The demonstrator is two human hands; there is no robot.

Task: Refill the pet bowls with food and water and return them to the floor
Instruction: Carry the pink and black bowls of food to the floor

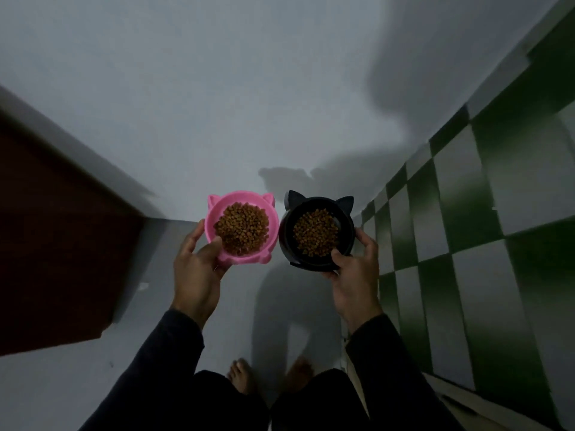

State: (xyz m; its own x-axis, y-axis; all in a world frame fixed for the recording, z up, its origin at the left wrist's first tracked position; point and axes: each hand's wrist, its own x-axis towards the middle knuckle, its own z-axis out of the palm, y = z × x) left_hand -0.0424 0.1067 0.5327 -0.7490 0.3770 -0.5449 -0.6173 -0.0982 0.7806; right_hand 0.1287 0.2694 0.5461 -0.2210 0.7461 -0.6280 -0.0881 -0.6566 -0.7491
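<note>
A: Bowls are up in the air, both loaded! Pink bowl (241,228) in the left hand (199,262), black bowl (317,233) just right of it in the right hand (354,275), rims nearly meeting.

B: And the kibble (242,229) is in, heaped brown in each. So I'd judge the food half done.

A: Agreed. Water, though? None to be seen in either one, so that part looks outstanding, or sits in a bowl out of view.

B: And neither is back down. The floor (186,104) is well below the pink bowl, the person's bare feet (241,376) planted on it.

A: Look at the grips. Left thumb hooked over the pink bowl's near rim, fingers curled under its side. Right thumb over the black bowl's near rim, fingers wrapped round its far side.

B: Both arms reaching forward, dark sleeves, bowls held level. To the right of the black bowl, green-and-white tiles (466,213); far left of the pink bowl, something dark red-brown, too blurred to name.
</note>
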